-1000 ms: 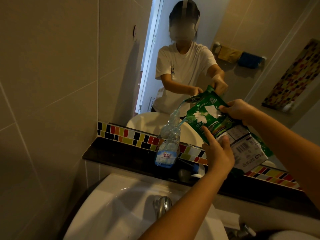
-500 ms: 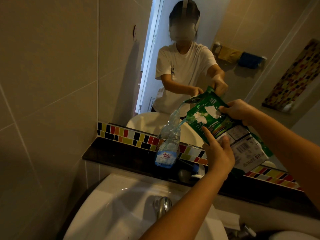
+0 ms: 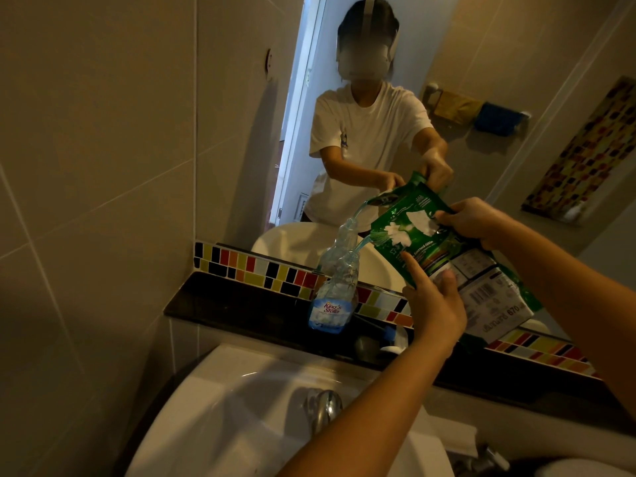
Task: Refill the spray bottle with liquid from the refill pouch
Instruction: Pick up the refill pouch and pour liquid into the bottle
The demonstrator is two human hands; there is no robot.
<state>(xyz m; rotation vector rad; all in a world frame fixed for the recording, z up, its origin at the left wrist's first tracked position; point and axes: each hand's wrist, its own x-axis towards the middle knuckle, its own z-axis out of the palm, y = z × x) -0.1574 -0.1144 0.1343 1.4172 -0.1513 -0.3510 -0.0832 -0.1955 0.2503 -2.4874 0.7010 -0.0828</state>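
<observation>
Room: bathroom with beige wall tiles (image 3: 86,166), a large mirror (image 3: 481,46) and a strip of coloured mosaic tiles (image 3: 254,266) running along the mirror's base
Surface: dark ledge (image 3: 241,304) lying between the mirror and a white sink (image 3: 223,425), with a chrome tap (image 3: 323,406) rising at the sink's back edge
Spray bottle: clear spray bottle (image 3: 335,294) with a blue label is standing upright on the ledge, uncapped, just left of the hands
Refill pouch: green refill pouch (image 3: 444,256) is being held tilted above and to the right of the bottle, its corner pointing down-left – a thin stream of pale blue liquid (image 3: 364,243) is running from that corner into the bottle's neck
Left hand: left hand (image 3: 433,304) is supporting the pouch from below, fingers curled round its lower edge, index finger stretching up along the front
Right hand: right hand (image 3: 471,222) is gripping the pouch's upper edge
Mirror: person in a white T-shirt (image 3: 364,132) is showing in reflection, pouring – cloths are hanging on a rail (image 3: 478,113) behind
Ledge extras: small white object beside the bottle, too dim to identify
</observation>
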